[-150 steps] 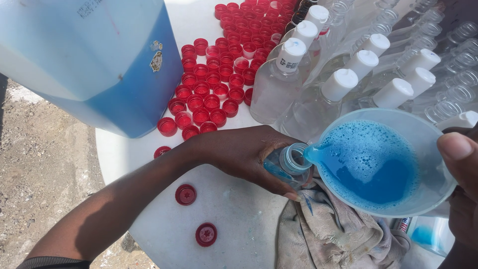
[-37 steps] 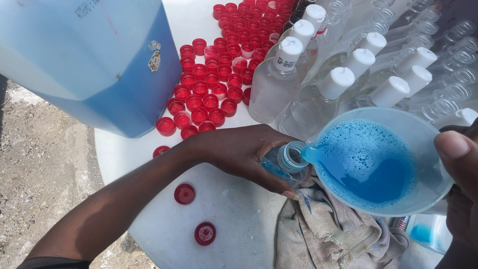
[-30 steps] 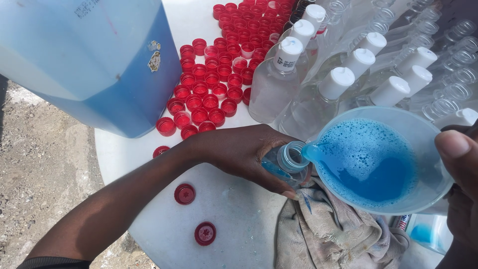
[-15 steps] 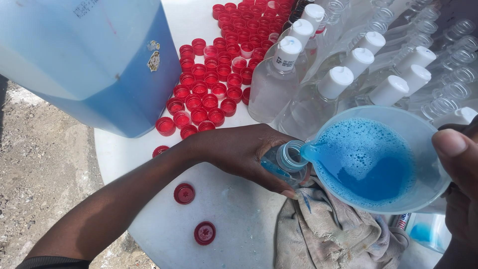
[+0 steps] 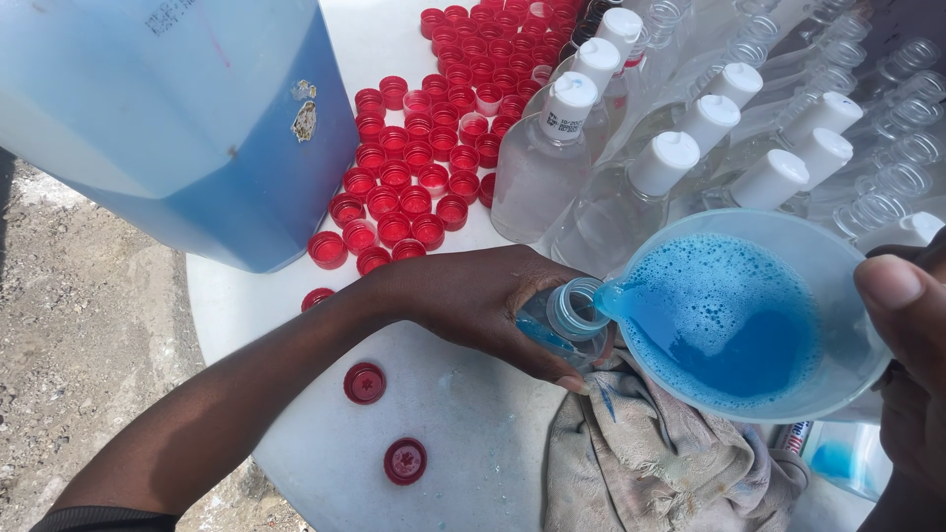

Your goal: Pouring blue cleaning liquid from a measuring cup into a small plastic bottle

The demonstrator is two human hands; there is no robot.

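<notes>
— Left hand (image 5: pixel 483 300)?
— Closed around a small clear bottle (image 5: pixel 567 320), held over a grey rag (image 5: pixel 660 463) on the white table (image 5: pixel 473 414).
— Right hand (image 5: pixel 912 345)?
— Gripping a clear jug (image 5: pixel 739 315) of foamy blue liquid, spout touching the bottle's mouth.
— Counts?
— One big blue container (image 5: pixel 168 108). Three loose red caps (image 5: pixel 365 382) near the forearm, dozens more packed behind. Seven white-capped bottles (image 5: pixel 537 163) visible.

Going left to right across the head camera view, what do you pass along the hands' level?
Left hand → small clear bottle it grips → jug of foamy blue liquid, spout at the bottle's mouth → right hand holding the jug.
</notes>
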